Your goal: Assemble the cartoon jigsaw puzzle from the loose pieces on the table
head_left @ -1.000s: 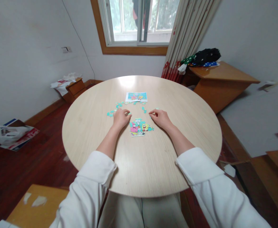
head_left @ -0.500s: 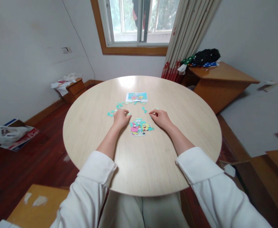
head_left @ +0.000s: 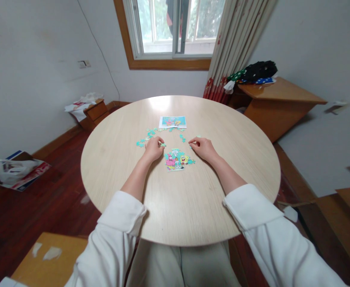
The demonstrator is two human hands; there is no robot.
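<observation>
A partly joined jigsaw puzzle with pink, yellow and teal cartoon figures lies flat on the round table. To its upper left, my left hand is closed, its fingers curled around a small pale green puzzle piece at the fingertips. My right hand is at the puzzle's upper right, thumb and forefinger pinched together. What the pinch holds, if anything, is too small to make out. Loose teal puzzle pieces form an arc beyond the left hand, and several more lie between the hands.
A picture card showing the same cartoon figures lies beyond the loose pieces. Behind the table are a window and a curtain. A wooden desk with dark cloth on it stands at right, and a cardboard box at lower left.
My left fingers have shifted slightly around the pale green piece. My right hand keeps its pinch in nearly the same spot. The whole view has moved a little.
</observation>
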